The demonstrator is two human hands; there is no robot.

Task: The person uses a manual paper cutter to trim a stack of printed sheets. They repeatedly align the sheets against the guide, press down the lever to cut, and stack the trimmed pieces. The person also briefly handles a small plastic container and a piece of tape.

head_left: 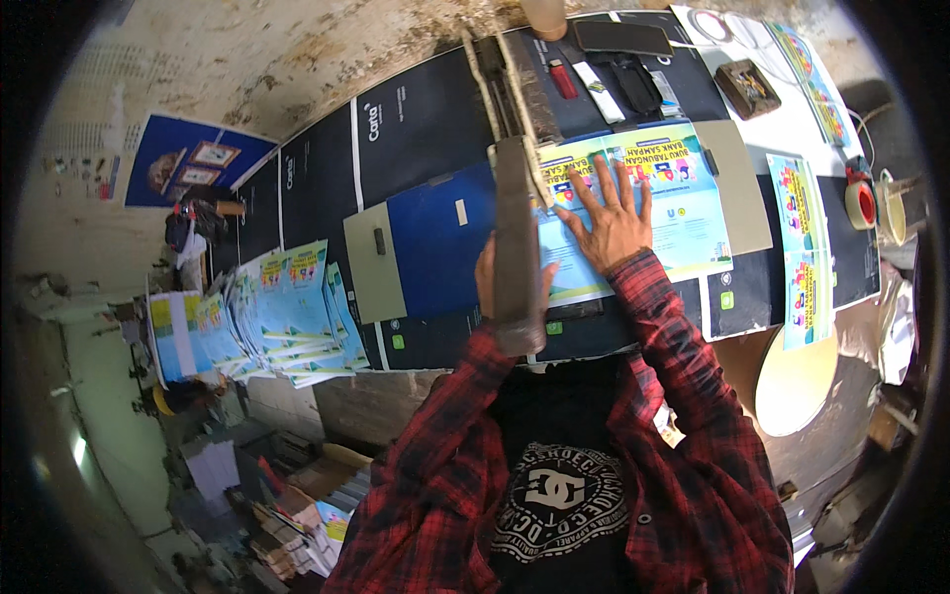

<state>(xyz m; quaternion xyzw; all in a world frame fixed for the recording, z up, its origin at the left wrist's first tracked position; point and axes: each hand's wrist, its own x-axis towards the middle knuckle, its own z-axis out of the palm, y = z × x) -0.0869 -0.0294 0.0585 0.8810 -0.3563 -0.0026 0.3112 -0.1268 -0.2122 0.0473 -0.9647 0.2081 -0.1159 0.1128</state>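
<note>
A long dark brown bar-shaped tool, perhaps a long-arm stapler, runs from the back of the table toward me. My left hand is mostly hidden under its near part; bits of fingers show on both sides, and whether they grip it cannot be told. Just to the right, a colourful printed cover sheet, blue and yellow, lies on a beige board. My right hand rests flat on the sheet, fingers spread. Left of the tool is a blue board with a beige end.
Fanned stacks of printed sheets lie at the table's left end. Behind the sheet are a phone, a red-ended small object and a box of small parts. Toward the right are printed strips and a tape roll.
</note>
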